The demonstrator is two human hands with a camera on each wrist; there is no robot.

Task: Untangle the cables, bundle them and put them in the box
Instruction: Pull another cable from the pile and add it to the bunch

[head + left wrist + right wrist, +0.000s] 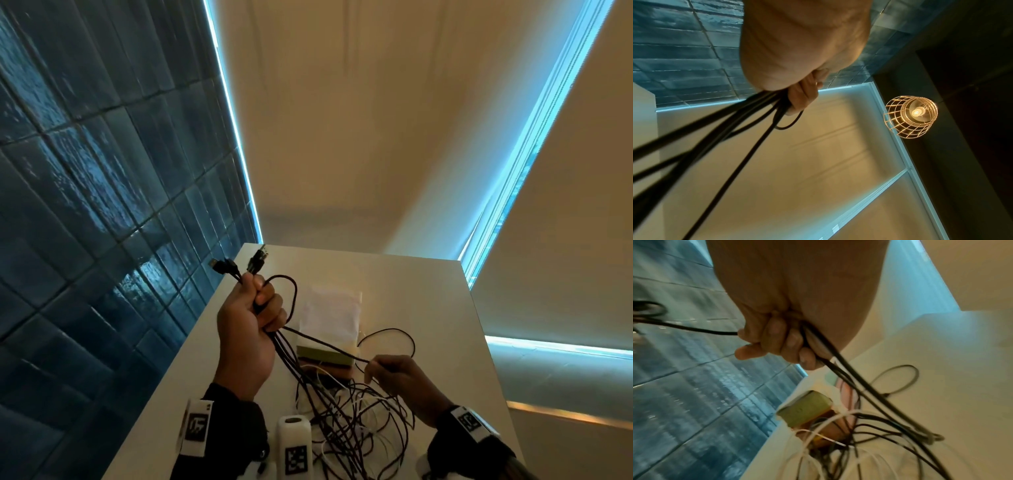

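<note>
My left hand (255, 315) is raised above the white table (428, 308) and grips a bunch of black cables (291, 359), their plug ends (239, 265) sticking up past the fist. In the left wrist view the black cables (725, 129) run down out of the curled fingers (801, 95). My right hand (387, 371), lower and to the right, pinches one black strand (329, 346) stretched from the left fist; in the right wrist view its fingers (777, 339) curl round black cable (849, 373). A tangle of black and white cables (356, 421) lies on the table below. The box (329, 322) stands behind the tangle.
A blue tiled wall (85, 205) runs along the table's left edge. A white roll with a printed marker (294, 442) stands at the near edge. A green and brown block (805, 408) sits by the box among the cables. A caged lamp (910, 116) hangs overhead.
</note>
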